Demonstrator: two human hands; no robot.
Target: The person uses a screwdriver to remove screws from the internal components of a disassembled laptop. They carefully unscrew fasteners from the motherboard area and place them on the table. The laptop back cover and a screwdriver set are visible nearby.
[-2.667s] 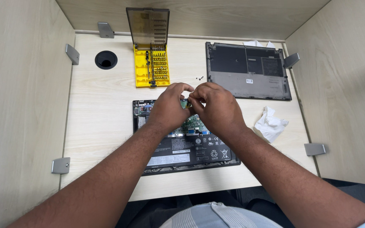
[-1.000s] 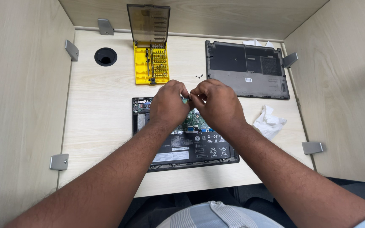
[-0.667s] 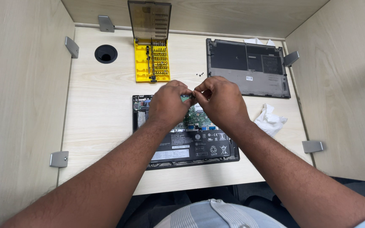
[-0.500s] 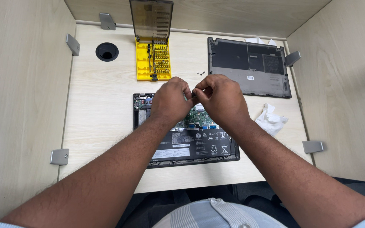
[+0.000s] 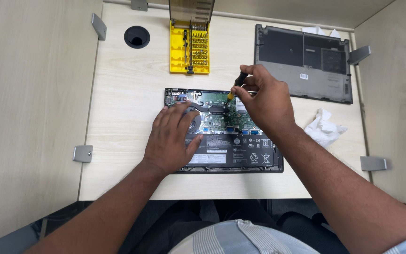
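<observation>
Laptop (image 5: 226,141), opened with its board and battery bare, lies bottom-up at the middle of the desk (image 5: 123,94), just in front of you. Your left hand (image 5: 170,138) rests flat on its left half, palm down, fingers spread and holding nothing, forearm coming in from lower left. Your right hand (image 5: 264,101) is curled, wrist raised, fingertips pinched on a small screwdriver (image 5: 237,84) tilted with its tip down on the board. Behind stand a yellow bit case (image 5: 190,44) and the grey bottom cover (image 5: 304,61); a crumpled tissue (image 5: 323,129) lies right.
</observation>
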